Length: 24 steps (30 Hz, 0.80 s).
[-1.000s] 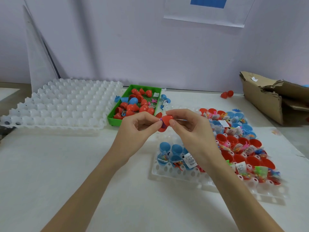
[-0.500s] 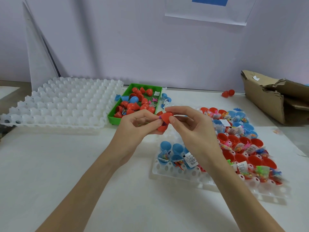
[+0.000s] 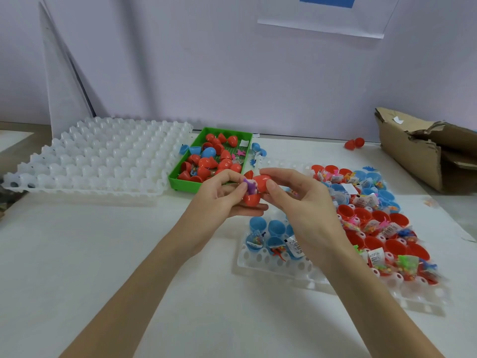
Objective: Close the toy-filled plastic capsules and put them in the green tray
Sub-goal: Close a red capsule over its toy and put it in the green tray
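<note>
Hands meet above the white table (image 3: 129, 254), just in front of the green tray (image 3: 180, 180). Left hand (image 3: 219, 200) grips the lower red capsule half (image 3: 251, 200), with a purple toy (image 3: 249, 187) protruding from it; right hand (image 3: 296, 200) pinches the upper red half (image 3: 262, 183) between thumb and fingers, tilted over the toy and not seated. Green tray holds red and blue capsules; open filled capsules sit in the white holder tray (image 3: 284, 267) beneath the right hand.

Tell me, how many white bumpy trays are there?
2. The left white tray lies beside the green tray; the right white tray holds open capsules. More may be stacked underneath.
</note>
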### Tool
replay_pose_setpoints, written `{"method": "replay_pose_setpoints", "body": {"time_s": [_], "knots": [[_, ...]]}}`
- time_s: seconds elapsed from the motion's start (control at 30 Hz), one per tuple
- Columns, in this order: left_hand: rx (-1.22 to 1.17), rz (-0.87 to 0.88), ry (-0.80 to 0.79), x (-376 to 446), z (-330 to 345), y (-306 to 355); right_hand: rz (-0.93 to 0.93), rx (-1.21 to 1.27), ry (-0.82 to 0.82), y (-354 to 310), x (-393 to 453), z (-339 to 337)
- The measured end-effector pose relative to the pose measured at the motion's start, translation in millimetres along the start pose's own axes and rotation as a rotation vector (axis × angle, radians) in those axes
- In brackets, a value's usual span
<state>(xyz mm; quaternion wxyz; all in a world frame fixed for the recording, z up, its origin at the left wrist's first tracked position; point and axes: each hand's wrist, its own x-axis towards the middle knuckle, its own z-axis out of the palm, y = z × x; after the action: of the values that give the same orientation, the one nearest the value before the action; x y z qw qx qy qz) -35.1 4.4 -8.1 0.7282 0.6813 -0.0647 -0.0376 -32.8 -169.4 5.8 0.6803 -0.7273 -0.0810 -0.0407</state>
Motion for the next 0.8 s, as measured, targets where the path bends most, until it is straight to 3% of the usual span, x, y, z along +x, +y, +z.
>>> {"method": "replay_pose_setpoints", "body": {"time_s": [0.17, 0.3, 0.5, 0.63, 0.8], "knots": [[0.006, 0.037, -0.088, -2, -4, 4, 0.034, 0.118, -0.015, -4, 1, 0], [-0.012, 0.083, -0.055, -3, -7, 7, -0.002, 0.130, -0.047, -4, -1, 1], [-0.220, -0.034, -0.080, -2, -16, 11, -0.001, 0.180, -0.065, -4, -2, 5], [-0.251, -0.085, -0.108, -2, -16, 10, 0.086, 0.312, -0.070, -2, -4, 6], [-0.263, -0.108, -0.108, -2, -17, 9, 0.064, 0.310, -0.063, -1, -5, 8]]}}
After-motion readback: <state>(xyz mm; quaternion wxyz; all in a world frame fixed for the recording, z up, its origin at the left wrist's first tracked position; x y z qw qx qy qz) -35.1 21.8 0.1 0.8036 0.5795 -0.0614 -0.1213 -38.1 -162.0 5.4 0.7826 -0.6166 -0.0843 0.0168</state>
